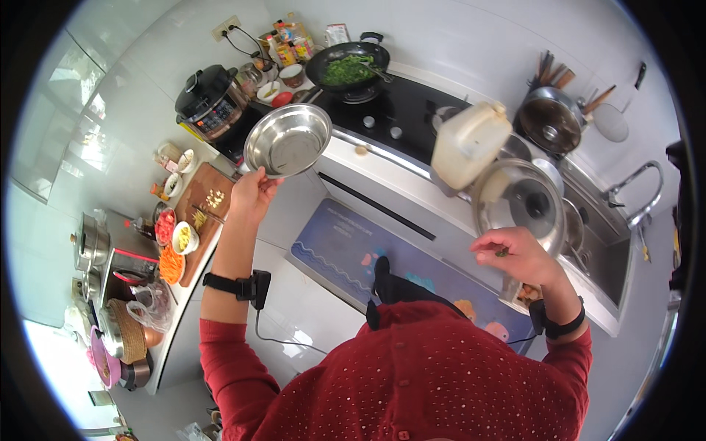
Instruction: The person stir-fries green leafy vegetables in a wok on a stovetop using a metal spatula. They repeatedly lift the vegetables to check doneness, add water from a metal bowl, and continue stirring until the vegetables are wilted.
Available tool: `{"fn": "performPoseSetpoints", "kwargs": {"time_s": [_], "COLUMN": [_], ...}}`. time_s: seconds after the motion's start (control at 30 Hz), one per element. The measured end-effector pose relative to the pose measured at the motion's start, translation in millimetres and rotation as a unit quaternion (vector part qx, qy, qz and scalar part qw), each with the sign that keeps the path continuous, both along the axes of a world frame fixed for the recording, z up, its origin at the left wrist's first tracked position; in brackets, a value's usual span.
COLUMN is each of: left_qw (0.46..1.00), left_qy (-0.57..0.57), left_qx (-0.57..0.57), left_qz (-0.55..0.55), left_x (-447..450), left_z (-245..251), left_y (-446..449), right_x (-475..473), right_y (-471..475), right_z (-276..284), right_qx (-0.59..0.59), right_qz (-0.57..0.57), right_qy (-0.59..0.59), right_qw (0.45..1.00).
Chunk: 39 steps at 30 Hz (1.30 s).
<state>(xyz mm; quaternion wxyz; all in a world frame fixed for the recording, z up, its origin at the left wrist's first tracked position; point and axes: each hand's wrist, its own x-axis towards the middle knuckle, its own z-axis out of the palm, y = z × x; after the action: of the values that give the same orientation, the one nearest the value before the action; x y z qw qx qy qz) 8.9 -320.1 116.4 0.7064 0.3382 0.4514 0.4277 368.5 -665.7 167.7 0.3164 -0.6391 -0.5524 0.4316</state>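
Note:
My left hand (253,194) grips the near rim of a stainless steel basin (291,138), which is tilted towards me. A small dark scrap lies on the basin's inner wall, and the rest of the inside is bare metal. On the other side, my right hand (515,253) pinches a small bit of green leaf (502,252) between thumb and fingers. That hand is in front of a steel pot lid (490,220) with a black knob. Beyond the basin, a black wok (317,69) holds chopped greens (350,69) and a metal spatula (376,71).
A black cooktop (408,118) runs along the wall, with a large plastic jug (471,144) at its right end. Farther right are a sink (604,259) and a faucet (645,195). Left stand an electric pressure cooker (207,105), a cutting board (193,264) and shredded carrot (171,264).

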Motion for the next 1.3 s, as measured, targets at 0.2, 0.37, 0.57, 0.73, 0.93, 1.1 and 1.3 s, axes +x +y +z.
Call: {"fn": "performPoseSetpoints", "kwargs": {"time_s": [0.2,0.37,0.57,0.73,0.93,1.1,1.3], "left_qw": [0.998,0.990,0.966,0.914,0.838,0.763,0.651], "left_qy": [0.046,0.102,0.208,0.319,0.418,0.465,0.496], "left_qx": [0.045,0.100,0.156,0.248,0.342,0.436,0.565], "left_qz": [0.020,-0.017,-0.004,-0.015,-0.081,-0.105,-0.102], "left_x": [32,69,118,150,170,183,189], "left_z": [17,16,2,-3,5,11,21], "left_y": [140,246,349,409,456,491,499], "right_x": [-19,-22,-22,-26,-42,-52,-60], "right_y": [128,201,258,285,332,385,429], "right_z": [-38,-53,-54,-58,-52,-37,-34], "right_qx": [0.025,0.005,-0.011,-0.011,-0.016,0.025,0.048], "right_qz": [0.019,-0.009,-0.061,-0.160,-0.244,-0.240,-0.241], "right_qy": [0.062,0.083,0.061,0.058,0.054,0.020,-0.026], "right_qw": [0.998,0.997,0.996,0.985,0.968,0.970,0.969]}}
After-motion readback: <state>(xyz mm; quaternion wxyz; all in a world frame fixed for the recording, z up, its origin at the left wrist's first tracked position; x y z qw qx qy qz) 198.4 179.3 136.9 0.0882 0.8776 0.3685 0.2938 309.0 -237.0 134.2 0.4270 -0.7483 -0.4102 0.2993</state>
